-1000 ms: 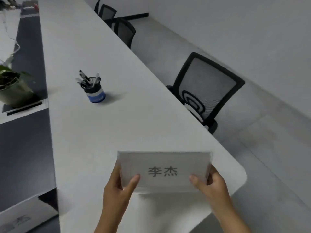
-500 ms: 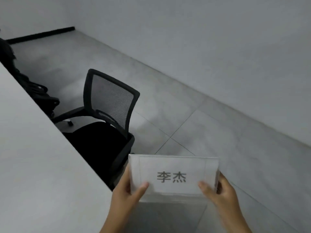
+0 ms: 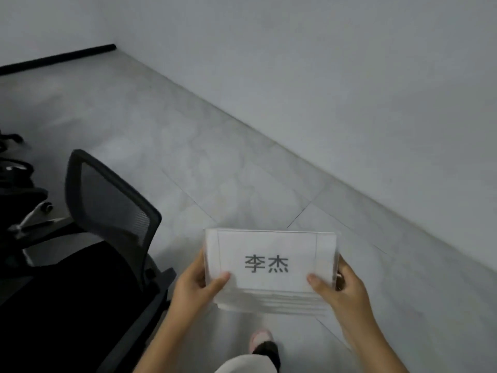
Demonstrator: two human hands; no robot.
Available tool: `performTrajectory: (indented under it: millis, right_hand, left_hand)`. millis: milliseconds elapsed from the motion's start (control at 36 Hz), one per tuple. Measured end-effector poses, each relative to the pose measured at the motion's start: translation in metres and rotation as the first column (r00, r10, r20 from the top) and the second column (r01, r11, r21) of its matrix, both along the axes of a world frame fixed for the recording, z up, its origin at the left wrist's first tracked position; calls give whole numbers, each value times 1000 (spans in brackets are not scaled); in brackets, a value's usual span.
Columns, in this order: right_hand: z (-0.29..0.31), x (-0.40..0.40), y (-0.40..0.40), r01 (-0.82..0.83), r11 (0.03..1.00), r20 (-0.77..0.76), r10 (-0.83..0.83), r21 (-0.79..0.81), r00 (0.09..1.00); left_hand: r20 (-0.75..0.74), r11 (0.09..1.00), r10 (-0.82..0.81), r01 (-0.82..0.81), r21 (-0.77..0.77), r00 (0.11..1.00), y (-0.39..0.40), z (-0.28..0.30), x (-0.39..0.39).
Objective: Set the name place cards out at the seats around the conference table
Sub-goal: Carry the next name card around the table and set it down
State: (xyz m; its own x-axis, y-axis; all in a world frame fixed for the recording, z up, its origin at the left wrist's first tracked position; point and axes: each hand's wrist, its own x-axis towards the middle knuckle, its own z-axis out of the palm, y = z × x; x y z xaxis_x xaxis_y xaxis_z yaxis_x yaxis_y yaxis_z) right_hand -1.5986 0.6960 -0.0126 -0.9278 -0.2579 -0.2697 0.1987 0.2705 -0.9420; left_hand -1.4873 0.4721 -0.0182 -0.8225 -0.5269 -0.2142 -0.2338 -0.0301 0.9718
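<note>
I hold a stack of white name place cards in clear holders in front of me, above the floor. The top card bears two dark printed characters. My left hand grips the stack's left edge, thumb on the front face. My right hand grips the right edge the same way. The conference table is out of view.
A black mesh office chair stands at the lower left, close to my left arm. More chair bases lie at the far left. Grey tiled floor runs ahead to a white wall. My foot shows below the cards.
The view has swung right, off the white table and pen cup onto the chair and floor. The chair now sits nearer and lower left. Both hands keep their grip on the stack.
</note>
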Motion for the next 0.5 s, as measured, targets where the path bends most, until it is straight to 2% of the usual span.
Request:
performTrajectory:
  millis: [278, 389, 500]
  right_hand:
    - [20, -215, -45, -47, 999, -30, 47, 8, 998]
    - [11, -308, -94, -181, 983, -57, 182, 15, 982]
    - [8, -388, -159, -374, 928, -63, 373, -3, 926]
  left_hand:
    - [-92, 990, 125, -118, 73, 988, -31, 10, -201]
    - [-124, 963, 259, -246, 106, 958, -59, 4, -266]
    - [-120, 898, 438, -429, 93, 891, -98, 2, -317]
